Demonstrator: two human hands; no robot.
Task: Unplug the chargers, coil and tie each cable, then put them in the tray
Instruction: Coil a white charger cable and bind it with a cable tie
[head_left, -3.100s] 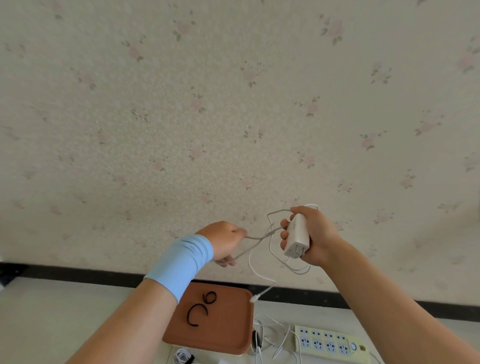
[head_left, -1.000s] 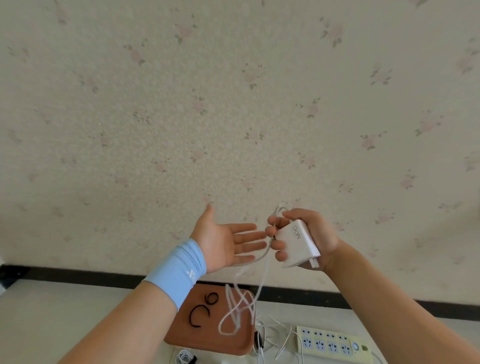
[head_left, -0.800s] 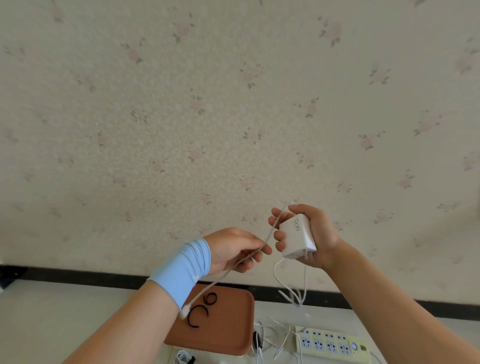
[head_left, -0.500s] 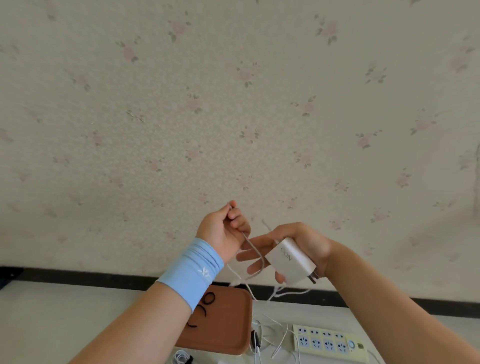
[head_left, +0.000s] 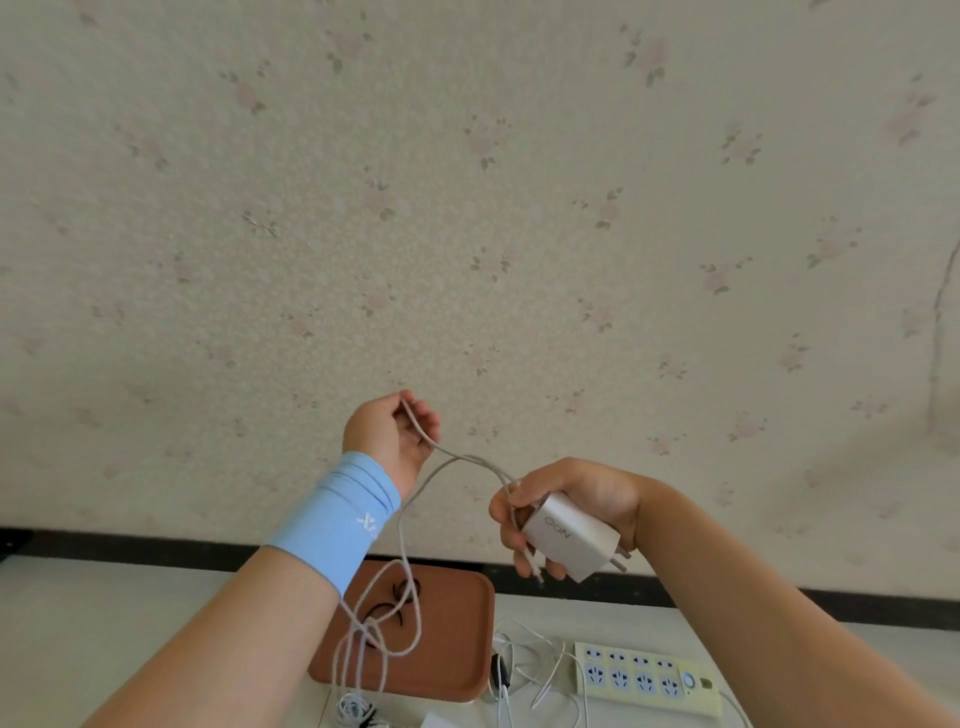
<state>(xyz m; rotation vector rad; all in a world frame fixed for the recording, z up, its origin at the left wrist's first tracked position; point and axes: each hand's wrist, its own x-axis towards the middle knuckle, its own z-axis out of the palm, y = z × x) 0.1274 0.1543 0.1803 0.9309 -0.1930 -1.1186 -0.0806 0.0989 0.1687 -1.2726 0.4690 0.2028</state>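
Observation:
My right hand grips a white charger block with its prongs pointing right, held up in front of the wall. Its white cable runs from my right fingers up to my left hand, which pinches it with curled fingers, then hangs down in loose loops over the tray. The brown tray lies on the table below, holding black cable ties. A cream power strip lies to the right of the tray.
More white cables lie tangled between the tray and the power strip. A coiled white cable sits at the tray's near edge. A flowered wall rises behind the pale table.
My left hand has lifted up and left, drawing the cable out from the charger. My right hand with the charger has dropped lower, and long loops now hang over the tray.

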